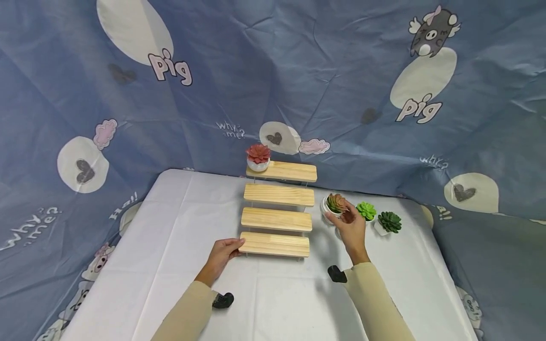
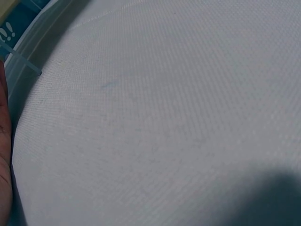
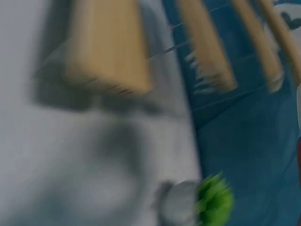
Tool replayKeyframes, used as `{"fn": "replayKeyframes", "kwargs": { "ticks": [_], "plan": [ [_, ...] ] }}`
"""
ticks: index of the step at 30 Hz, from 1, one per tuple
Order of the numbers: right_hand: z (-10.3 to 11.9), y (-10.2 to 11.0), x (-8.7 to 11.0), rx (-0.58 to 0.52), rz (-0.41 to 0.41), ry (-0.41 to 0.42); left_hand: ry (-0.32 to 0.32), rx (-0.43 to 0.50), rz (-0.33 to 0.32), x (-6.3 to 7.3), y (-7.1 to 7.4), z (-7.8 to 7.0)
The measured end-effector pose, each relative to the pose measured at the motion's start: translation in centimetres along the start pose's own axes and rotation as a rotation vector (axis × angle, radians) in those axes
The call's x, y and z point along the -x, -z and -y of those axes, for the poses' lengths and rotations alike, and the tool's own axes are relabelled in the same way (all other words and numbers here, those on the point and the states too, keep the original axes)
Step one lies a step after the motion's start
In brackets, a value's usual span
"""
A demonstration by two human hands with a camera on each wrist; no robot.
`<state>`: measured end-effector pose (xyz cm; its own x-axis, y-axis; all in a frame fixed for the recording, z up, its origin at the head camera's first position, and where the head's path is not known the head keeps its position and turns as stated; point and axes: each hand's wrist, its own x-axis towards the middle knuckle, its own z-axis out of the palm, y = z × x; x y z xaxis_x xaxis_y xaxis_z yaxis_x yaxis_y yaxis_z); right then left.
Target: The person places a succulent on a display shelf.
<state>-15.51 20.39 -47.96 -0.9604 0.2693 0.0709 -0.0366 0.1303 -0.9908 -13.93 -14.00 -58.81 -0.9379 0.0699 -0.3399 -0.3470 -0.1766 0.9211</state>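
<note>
A four-step wooden display rack stands at the middle of the white table, its pale boards joined by thin clear supports. My left hand grips the left end of its lowest board, thumb over the top edge. To the right of the rack, my right hand holds a potted succulent with reddish-green leaves and a white pot. On the top board's left end sits a red succulent in a white pot. The left wrist view catches only the edge of the left hand.
Right of the right hand are a bright green potted succulent and a dark green one. White cloth covers the table. A blue printed curtain rises behind it and along both sides.
</note>
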Motion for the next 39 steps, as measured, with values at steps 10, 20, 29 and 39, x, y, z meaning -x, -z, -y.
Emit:
{"fn": "replayKeyframes", "kwargs": {
  "ticks": [10,20,29,39],
  "plan": [
    [4.2,-2.9,-3.4,-0.019,0.06,0.096,-0.023,0.029,0.012,0.2,0.1,0.0],
    [6.5,-6.1,-5.9,0.004,0.139,0.136,0.0,0.004,0.016,-0.1,0.2,-0.1],
    [8.2,-9.0,-7.5,0.066,0.179,0.151,-0.001,0.005,0.01,0.0,0.2,-0.1],
    [7.8,-11.5,-8.7,0.122,0.2,0.126,-0.01,0.02,0.019,0.0,0.2,0.1]
  ]
}}
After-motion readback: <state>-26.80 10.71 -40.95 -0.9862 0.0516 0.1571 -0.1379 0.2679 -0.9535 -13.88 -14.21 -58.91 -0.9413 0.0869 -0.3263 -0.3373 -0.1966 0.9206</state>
